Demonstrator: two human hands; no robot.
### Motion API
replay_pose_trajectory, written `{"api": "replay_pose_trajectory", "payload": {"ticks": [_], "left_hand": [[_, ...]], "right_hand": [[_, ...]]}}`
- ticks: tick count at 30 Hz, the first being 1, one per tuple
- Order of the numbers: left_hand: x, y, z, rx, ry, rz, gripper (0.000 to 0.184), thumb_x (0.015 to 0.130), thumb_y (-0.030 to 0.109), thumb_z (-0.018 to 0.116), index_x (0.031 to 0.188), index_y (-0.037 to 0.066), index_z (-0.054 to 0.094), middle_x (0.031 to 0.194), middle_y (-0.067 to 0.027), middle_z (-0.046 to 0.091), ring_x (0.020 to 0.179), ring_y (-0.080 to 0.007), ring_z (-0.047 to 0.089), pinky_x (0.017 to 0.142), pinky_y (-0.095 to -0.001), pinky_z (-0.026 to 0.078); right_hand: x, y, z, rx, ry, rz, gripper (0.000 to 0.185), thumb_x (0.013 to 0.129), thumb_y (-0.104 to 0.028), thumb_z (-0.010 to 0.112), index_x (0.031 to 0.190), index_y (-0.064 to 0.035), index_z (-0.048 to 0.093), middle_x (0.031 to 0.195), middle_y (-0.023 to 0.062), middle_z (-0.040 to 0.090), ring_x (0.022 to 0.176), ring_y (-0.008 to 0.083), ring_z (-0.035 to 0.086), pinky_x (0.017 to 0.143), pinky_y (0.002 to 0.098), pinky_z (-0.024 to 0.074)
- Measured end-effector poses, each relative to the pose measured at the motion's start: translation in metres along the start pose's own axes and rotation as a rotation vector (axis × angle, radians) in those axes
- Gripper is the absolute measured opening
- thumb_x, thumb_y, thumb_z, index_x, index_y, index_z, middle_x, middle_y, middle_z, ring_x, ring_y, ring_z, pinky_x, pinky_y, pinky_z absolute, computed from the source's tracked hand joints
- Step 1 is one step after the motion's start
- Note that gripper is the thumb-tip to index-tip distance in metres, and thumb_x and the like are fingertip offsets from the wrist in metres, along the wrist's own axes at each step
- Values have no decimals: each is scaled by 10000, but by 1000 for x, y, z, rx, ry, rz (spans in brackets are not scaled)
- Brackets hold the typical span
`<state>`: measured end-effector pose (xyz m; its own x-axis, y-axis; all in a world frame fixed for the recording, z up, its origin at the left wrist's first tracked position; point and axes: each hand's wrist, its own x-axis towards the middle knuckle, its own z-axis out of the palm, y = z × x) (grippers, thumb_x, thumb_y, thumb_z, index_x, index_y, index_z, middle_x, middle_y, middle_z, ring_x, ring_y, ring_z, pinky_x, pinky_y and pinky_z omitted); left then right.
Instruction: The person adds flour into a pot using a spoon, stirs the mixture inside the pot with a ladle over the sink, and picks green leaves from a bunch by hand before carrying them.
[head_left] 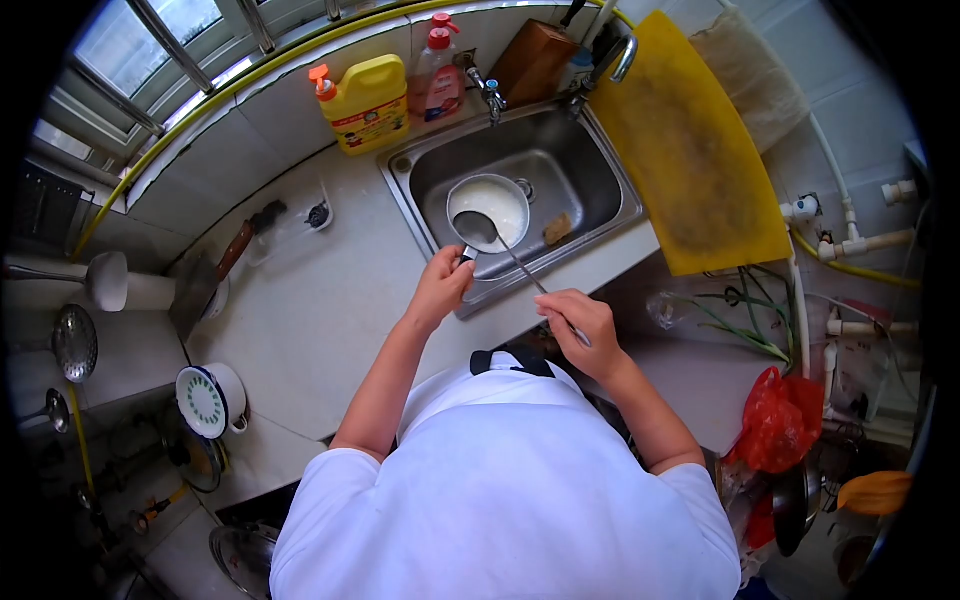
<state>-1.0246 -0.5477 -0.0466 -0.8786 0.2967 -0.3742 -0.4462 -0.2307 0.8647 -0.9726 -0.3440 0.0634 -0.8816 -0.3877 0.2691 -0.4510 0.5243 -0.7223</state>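
Observation:
A small saucepan [506,192] with whitish liquid in it is over the left part of the steel sink [605,200]. My left hand [441,288] is closed around its short dark handle [467,256]. In my right hand [582,327] I grip the long thin handle of a ladle [476,229], whose rounded metal head lies over the near-left side of the pan. Whether the ladle's head touches the liquid, I cannot tell. A brown sponge-like piece [557,229] rests on the sink floor, right of the pan.
Behind the sink stand a yellow jug [370,105], a pink-labelled pump bottle [437,75], taps [490,98] and a wooden knife block [530,60]. A yellow board [690,150] leans at the right. A cleaver [205,285] and an enamel pot [212,400] are at the left.

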Motion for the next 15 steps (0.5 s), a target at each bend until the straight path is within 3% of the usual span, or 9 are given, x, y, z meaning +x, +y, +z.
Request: {"api": "replay_pose_trajectory", "payload": {"ticks": [9, 15], "left_hand": [[-3, 1, 2, 13, -6, 16, 248, 868, 163, 506, 1043, -11, 477, 584, 27, 441, 447, -45, 359, 392, -211, 269], [-3, -3, 1, -23, -6, 17, 218, 877, 162, 508, 1029, 9, 484, 572, 36, 417, 415, -39, 334, 354, -198, 260]], "right_hand": [[10, 9, 6, -256, -8, -140, 238, 731, 51, 579, 955, -17, 620, 830, 146, 620, 715, 287, 620, 607, 333, 510], [17, 20, 6, -264, 25, -122, 239, 733, 52, 566, 953, -26, 621, 831, 137, 623, 716, 289, 619, 610, 338, 509]]}}
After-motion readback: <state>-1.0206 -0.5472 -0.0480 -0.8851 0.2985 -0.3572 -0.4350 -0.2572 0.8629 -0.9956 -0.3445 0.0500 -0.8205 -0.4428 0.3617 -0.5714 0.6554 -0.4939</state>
